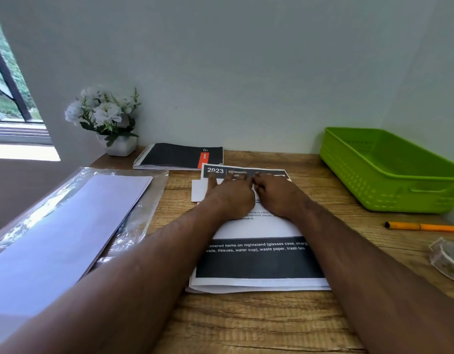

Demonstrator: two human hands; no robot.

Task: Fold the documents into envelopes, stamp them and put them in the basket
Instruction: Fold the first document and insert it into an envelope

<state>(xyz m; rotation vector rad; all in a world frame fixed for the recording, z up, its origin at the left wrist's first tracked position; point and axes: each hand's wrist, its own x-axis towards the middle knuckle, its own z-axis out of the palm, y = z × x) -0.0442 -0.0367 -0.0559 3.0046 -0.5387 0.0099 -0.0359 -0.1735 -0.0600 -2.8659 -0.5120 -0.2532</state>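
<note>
A stack of printed documents (256,259) with black bands lies on the wooden desk (246,325) in front of me. My left hand (229,195) and my right hand (278,194) lie side by side on the upper part of the top sheet, fingers stretched toward its far dark header. A small white paper (198,190) sticks out under the left hand. A pack of white envelopes (67,226) in clear plastic lies at the left. The green basket (389,180) stands at the far right; nothing shows inside it.
A black spiral notebook (180,156) lies behind the documents. A white pot of flowers (106,118) stands in the back left corner. An orange pen (422,226) and a clear tape roll (447,256) lie at the right edge. The wall is close behind.
</note>
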